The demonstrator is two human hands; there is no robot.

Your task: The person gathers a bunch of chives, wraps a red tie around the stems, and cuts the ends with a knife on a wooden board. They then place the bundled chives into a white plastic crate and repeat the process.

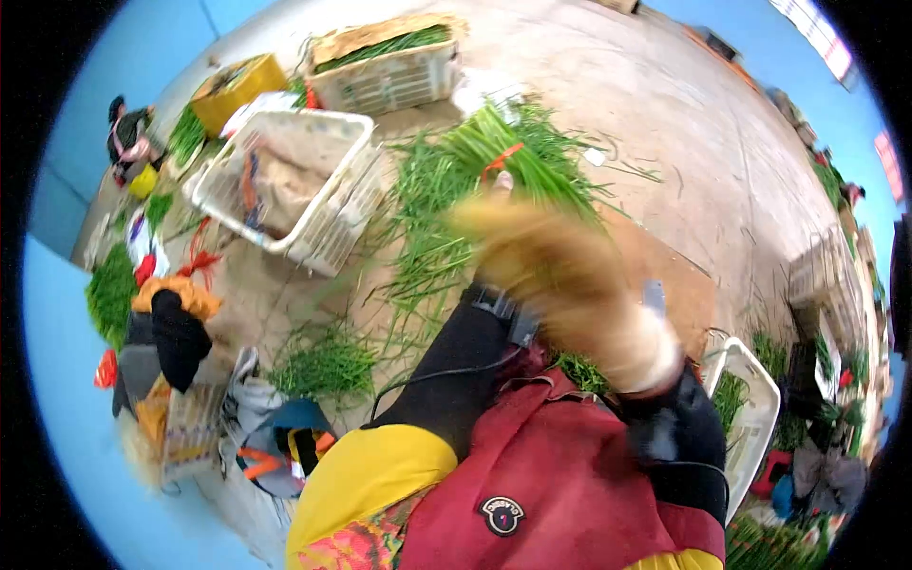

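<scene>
A bundle of long green stalks [499, 150] with an orange band around it lies over loose green leaves [427, 223]. At the band shows a fingertip of my left hand [503, 180], pressed on the stalks; the rest of this hand is hidden behind my right hand. My right hand [560, 261], in a tan glove, is smeared by motion just below the bundle, in front of my left wrist. Its fingers cannot be made out, nor whether it holds anything.
A white crate [318, 119] with a brown sack stands to the left, a crate of greens [385, 90] behind it. Near my right arm is a white basket [760, 408]. A brown board [689, 285] lies beyond my right hand. Another person [128, 142] is at the far left.
</scene>
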